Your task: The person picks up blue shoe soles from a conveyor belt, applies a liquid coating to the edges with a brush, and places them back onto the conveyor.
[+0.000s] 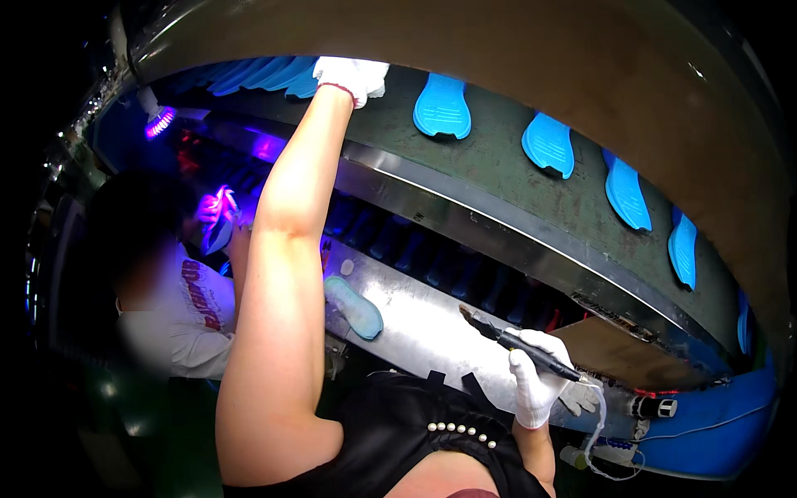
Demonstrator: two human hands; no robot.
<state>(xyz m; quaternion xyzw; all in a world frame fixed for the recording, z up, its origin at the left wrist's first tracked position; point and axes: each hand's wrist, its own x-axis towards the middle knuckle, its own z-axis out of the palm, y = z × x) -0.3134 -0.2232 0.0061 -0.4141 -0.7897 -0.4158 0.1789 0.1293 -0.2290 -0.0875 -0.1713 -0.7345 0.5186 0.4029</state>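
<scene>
Tool [544, 358] in right hand [535, 380], left hand [353, 79] at belt [495, 129]

My right fingers are closed around the tool, its tip pointing up and left over the bench [415, 303]; a white cord [598, 419] trails from its rear. My left fingers are partly hidden: I cannot tell whether they are open or closed. Blue insoles [442, 108] lie on the belt, both sides of that hand.
</scene>
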